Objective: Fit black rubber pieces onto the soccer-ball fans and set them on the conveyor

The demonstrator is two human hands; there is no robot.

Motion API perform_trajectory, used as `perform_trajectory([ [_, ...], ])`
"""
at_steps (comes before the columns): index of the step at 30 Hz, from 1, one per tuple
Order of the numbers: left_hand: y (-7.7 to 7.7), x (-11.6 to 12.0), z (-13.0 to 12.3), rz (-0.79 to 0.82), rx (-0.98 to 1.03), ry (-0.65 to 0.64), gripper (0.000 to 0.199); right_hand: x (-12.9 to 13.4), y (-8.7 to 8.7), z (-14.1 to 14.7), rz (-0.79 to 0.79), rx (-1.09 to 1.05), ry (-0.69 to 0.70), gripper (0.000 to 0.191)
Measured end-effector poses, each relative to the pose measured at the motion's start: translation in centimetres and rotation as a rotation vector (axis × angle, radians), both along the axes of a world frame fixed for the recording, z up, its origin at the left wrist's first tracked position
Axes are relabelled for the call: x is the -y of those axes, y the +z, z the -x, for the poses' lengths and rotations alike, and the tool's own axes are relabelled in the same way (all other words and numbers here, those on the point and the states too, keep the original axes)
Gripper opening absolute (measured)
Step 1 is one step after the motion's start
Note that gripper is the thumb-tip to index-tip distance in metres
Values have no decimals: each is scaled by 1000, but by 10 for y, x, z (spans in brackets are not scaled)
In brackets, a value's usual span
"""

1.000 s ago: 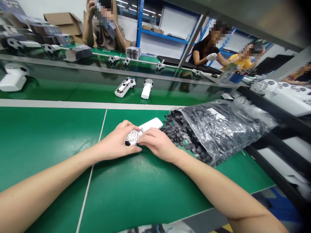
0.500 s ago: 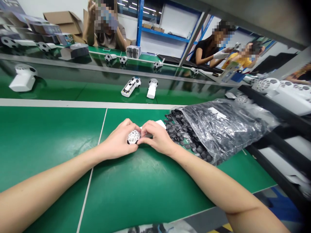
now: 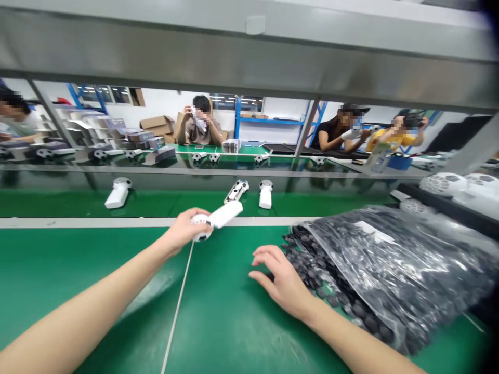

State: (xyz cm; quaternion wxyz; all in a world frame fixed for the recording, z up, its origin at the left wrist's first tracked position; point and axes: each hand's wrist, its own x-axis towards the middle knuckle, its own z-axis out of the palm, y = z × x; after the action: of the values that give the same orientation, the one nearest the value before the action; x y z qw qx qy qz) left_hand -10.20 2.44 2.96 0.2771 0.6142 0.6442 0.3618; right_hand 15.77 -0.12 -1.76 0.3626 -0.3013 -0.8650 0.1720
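Note:
My left hand (image 3: 183, 231) grips a white handheld fan (image 3: 226, 214) by its round, soccer-ball-patterned head. The fan's handle points right and away from me, raised over the near edge of the conveyor. To the right, my right hand (image 3: 278, 275) is apart from the fan, fingers bent and separated, holding nothing. Beside that hand, small black pieces (image 3: 312, 267) spill from the mouth of a clear plastic bag (image 3: 390, 265) onto the green table (image 3: 226, 322).
Beyond a pale rail (image 3: 97, 222) runs a green conveyor (image 3: 175, 202) with more fans (image 3: 265, 195) on it; one (image 3: 236, 192) shows its inside. Black racks with white parts (image 3: 444, 183) stand at right. A grey shelf (image 3: 234, 57) hangs overhead. Several people sit across the line.
My hands have separated. The left has carried the fan forward and left toward the conveyor; the right has let go and drawn back. The camera view has tilted up and levelled.

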Motion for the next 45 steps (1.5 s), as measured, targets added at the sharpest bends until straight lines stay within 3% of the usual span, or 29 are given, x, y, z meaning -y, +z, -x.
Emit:
perform_trajectory([
  [2, -2, -28, 18, -97, -82, 142, 44, -1, -4, 0, 17, 55, 2, 8],
  [5, -20, -58, 36, -174, -230, 277, 52, -3, -11, 0, 36, 142, 8, 10],
  [9, -52, -68, 44, -151, -383, 335, 64, -4, -19, 0, 76, 247, 18, 9],
  [13, -65, -69, 48, -127, -481, 305, 65, -3, -22, 2, 121, 310, 21, 8],
  [25, -67, -74, 55, -128, -544, 274, 65, -1, -14, 2, 180, 300, 7, 8],
  [32, -71, -74, 62, -137, -527, 266, 40, -3, -15, 2, 171, 284, 10, 10],
  [37, -64, -70, 62, -120, -542, 355, 28, -8, -15, 2, 166, 293, 18, 13],
  [45, -48, -70, 57, 54, -536, 352, 39, -14, -20, 1, 83, 315, 30, 18],
])
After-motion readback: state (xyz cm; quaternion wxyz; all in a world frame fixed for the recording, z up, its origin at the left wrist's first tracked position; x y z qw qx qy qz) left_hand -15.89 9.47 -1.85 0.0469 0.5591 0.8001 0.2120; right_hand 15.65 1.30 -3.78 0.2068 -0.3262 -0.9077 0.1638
